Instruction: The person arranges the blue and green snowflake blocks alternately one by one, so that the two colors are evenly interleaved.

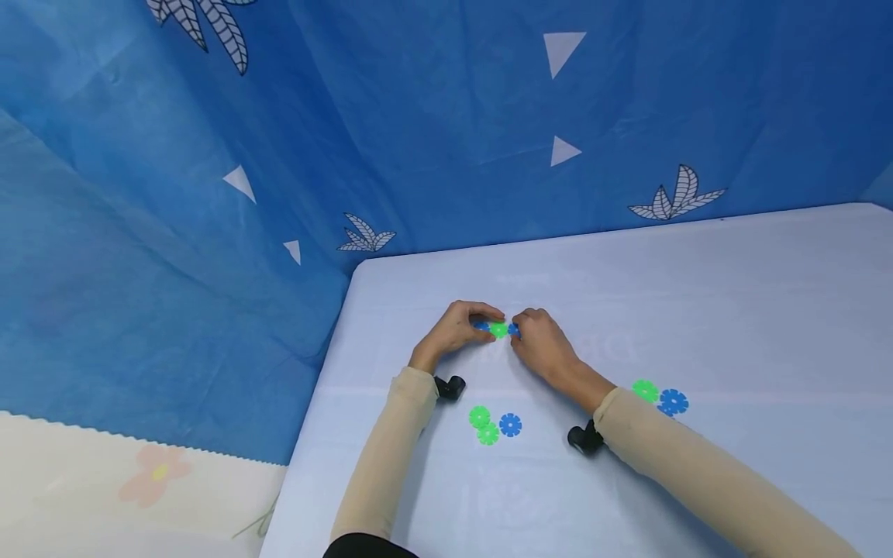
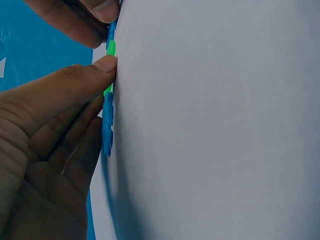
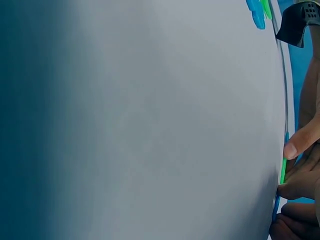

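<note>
Low over the table, a green notched disc [image 1: 498, 330] sits in a row between two blue notched discs. My left hand [image 1: 455, 328] pinches the green disc, its thumb pressing the near edge in the left wrist view; the left blue disc [image 2: 107, 122] joins the green one edge to edge. The right hand [image 1: 546, 346] pinches the other blue disc [image 1: 514, 329], partly hidden by its fingers, at the green disc's right side. In the right wrist view, the fingertips of both hands meet close around the green disc [image 3: 283, 171].
Nearer the body, two green discs [image 1: 480, 417] overlap beside a loose blue disc [image 1: 511, 425]. By the right forearm lie another green disc [image 1: 645, 390] and blue discs [image 1: 674, 401], partly covered by the sleeve. A blue patterned cloth [image 1: 474, 139] hangs behind the white table [image 1: 767, 310].
</note>
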Action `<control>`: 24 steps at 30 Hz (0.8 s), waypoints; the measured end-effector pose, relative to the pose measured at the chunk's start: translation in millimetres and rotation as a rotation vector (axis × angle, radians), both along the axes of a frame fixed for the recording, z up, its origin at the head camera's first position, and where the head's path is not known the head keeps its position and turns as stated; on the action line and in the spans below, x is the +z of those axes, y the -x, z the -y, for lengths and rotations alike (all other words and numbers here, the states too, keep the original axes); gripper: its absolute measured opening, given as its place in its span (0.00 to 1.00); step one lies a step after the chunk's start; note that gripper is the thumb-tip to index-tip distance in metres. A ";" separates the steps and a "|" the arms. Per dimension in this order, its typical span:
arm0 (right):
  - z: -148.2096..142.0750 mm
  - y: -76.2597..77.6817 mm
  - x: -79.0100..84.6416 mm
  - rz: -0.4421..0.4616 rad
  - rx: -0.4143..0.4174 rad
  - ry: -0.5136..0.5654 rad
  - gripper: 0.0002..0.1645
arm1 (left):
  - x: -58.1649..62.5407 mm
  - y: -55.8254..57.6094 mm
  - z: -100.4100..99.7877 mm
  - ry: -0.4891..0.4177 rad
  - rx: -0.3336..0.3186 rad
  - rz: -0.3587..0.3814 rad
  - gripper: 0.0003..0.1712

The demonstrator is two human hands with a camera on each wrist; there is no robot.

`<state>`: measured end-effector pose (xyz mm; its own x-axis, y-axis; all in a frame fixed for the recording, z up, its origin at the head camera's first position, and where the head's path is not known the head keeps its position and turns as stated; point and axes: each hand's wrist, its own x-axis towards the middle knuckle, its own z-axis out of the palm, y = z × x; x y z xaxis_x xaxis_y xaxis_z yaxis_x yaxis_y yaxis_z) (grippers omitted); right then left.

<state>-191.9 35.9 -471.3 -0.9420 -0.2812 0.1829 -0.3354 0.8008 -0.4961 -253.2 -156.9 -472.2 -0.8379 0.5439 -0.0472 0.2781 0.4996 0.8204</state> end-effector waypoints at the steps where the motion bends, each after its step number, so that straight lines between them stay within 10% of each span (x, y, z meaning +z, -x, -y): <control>1: -0.6 0.5 0.5 -0.005 -0.007 -0.002 0.18 | 0.2 0.8 -1.0 -0.003 -0.003 -0.005 0.22; 17: -2.3 -12.7 0.0 -0.081 0.011 0.034 0.22 | -1.9 -5.6 -1.9 -0.012 -0.001 -0.005 0.22; 24: 8.5 -44.5 12.6 -0.080 0.189 0.089 0.18 | 1.2 -5.2 0.0 0.008 -0.006 -0.012 0.23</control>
<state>-147.4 27.4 -458.7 -0.8556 -0.4306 0.2872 -0.5165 0.6740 -0.5281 -248.0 -156.9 -470.9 -0.8350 0.5487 -0.0416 0.2910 0.5045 0.8129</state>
